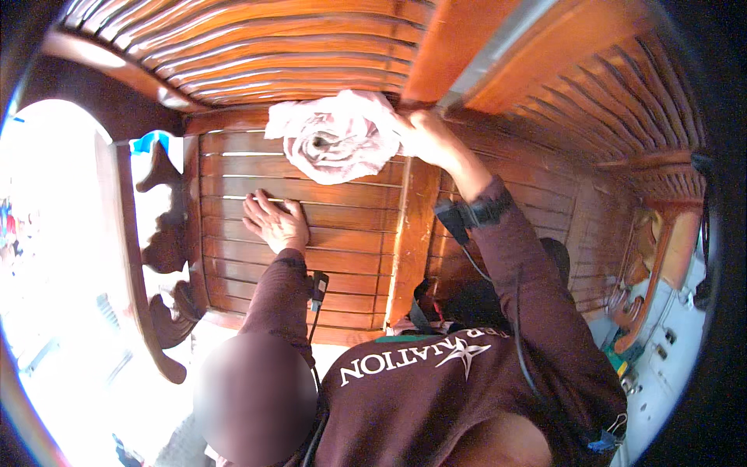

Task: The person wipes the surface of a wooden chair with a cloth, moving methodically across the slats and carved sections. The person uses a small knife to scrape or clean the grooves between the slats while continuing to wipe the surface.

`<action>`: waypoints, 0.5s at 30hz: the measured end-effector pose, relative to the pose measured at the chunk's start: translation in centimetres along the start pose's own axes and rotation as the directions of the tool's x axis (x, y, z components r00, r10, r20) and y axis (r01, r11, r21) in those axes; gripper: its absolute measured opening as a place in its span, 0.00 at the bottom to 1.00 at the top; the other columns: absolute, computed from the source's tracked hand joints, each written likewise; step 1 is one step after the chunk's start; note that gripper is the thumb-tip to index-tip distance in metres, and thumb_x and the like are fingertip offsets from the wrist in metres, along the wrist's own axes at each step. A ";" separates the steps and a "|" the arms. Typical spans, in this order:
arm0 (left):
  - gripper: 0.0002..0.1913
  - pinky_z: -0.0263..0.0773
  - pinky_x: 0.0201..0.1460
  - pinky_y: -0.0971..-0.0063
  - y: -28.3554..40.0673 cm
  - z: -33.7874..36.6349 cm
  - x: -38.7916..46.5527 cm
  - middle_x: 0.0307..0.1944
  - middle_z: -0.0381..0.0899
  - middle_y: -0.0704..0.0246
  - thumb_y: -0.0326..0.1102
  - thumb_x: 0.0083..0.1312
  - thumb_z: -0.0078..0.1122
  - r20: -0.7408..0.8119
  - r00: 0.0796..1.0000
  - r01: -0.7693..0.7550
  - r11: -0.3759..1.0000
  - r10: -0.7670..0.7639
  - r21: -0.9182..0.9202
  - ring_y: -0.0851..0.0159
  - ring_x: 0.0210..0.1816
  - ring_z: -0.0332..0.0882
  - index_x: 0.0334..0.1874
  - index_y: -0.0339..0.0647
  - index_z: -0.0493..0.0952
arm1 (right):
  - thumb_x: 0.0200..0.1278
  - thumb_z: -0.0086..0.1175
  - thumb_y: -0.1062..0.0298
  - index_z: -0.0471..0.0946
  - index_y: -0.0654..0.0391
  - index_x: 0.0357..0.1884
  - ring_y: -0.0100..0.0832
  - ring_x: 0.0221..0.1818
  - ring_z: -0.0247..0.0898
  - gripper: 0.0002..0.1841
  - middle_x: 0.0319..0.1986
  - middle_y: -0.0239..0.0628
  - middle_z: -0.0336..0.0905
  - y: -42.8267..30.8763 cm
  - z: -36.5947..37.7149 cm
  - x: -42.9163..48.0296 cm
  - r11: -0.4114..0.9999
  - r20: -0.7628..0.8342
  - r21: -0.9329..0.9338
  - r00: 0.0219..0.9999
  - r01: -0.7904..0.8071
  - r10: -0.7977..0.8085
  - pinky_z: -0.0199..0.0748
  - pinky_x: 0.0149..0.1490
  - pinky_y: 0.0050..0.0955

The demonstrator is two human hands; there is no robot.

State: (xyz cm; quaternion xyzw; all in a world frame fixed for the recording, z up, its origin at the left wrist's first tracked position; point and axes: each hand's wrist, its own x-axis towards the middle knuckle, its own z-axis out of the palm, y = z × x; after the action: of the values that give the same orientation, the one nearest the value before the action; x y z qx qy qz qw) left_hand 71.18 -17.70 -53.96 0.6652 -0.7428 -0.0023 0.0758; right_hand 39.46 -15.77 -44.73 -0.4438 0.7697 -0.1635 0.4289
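Note:
A crumpled pale pink cloth (344, 140) lies at the back of a slatted wooden bench seat (344, 225), near the foot of its slatted backrest (292, 49). My right hand (429, 137) is at the cloth's right end; its fingertips are partly hidden by the cloth, and the grip cannot be made out fully. Palm down on the seat slats, below and to the left of the cloth, rests my left hand (277, 222) with its fingers apart and nothing in it.
A curved wooden armrest (137, 262) with carved supports bounds the seat on the left. Right of the cloth, a wooden divider (414, 233) crosses the seat, with more slatted seat and backrest beyond. Cables run from devices near both wrists.

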 end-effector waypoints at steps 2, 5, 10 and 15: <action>0.35 0.38 0.75 0.47 0.0 -0.1 0.1 0.70 0.55 0.52 0.45 0.60 0.50 0.078 0.996 0.045 0.999 -0.046 0.015 0.49 0.74 0.48 0.68 0.34 0.58 | 0.71 0.40 0.40 0.80 0.64 0.31 0.37 0.26 0.78 0.33 0.22 0.46 0.79 -1.4 1.0 -1.8 0.950 -0.065 0.183 0.967 0.254 -0.247 0.74 0.36 0.38; 0.36 0.36 0.76 0.49 0.1 -0.3 0.2 0.71 0.55 0.52 0.47 0.60 0.51 0.095 0.994 0.053 0.997 -0.057 0.047 0.51 0.75 0.46 0.68 0.35 0.59 | 0.72 0.37 0.39 0.82 0.61 0.33 0.49 0.34 0.80 0.33 0.27 0.52 0.81 -5.1 3.9 -1.7 0.915 0.049 0.137 0.920 0.379 -0.388 0.75 0.43 0.42; 0.36 0.32 0.76 0.50 0.4 -0.8 0.3 0.72 0.52 0.54 0.49 0.61 0.49 0.156 0.982 0.099 0.994 -0.106 0.052 0.52 0.75 0.44 0.70 0.36 0.58 | 0.74 0.39 0.48 0.79 0.64 0.31 0.40 0.27 0.77 0.28 0.21 0.45 0.79 -12.5 10.6 3.8 0.857 -0.002 0.275 0.892 0.436 -0.452 0.73 0.34 0.37; 0.36 0.31 0.76 0.51 0.6 -1.2 0.5 0.72 0.51 0.55 0.47 0.61 0.50 0.210 0.968 0.134 0.991 -0.136 0.023 0.53 0.76 0.41 0.70 0.37 0.58 | 0.71 0.43 0.45 0.74 0.56 0.22 0.25 0.08 0.60 0.27 0.14 0.29 0.70 -16.5 13.1 9.7 0.795 0.107 0.605 0.985 0.043 -0.134 0.56 0.12 0.25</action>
State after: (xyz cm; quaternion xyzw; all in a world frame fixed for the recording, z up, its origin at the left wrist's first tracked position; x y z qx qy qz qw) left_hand 70.68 -18.00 -52.63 0.7104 -0.6998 -0.0748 -0.0068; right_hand 56.62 -31.17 -46.84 -0.3311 0.6237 -0.3863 0.5935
